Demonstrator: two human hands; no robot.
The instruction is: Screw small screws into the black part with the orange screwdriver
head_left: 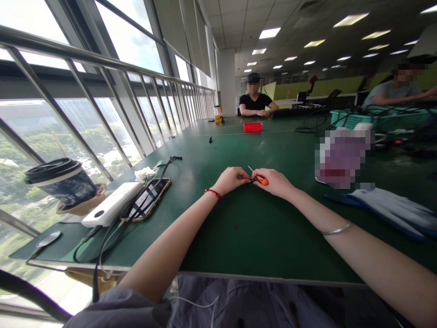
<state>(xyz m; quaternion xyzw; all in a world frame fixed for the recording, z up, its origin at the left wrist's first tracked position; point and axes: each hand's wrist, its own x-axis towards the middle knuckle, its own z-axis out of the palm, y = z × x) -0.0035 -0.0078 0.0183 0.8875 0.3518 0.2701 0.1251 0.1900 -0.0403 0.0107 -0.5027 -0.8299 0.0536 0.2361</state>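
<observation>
Over the middle of the green table [218, 237], my two hands meet. My right hand [276, 183] is closed around a small screwdriver with an orange and black handle [262, 180]; its thin metal shaft points up and to the left. My left hand [232, 179], with a red string bracelet at the wrist, pinches a small black piece [252, 181]. That piece lies between the fingertips of both hands, and its exact kind is too small to make out. The screwdriver's tip stands free of the piece.
At left lie a phone [146, 200], a white power bank [112, 205], cables and a lidded cup [64, 182]. Gloves [392, 207] rest at right. Farther off are a red tray [252, 127], a small black part [210, 140], a teal basket [355, 119] and two people.
</observation>
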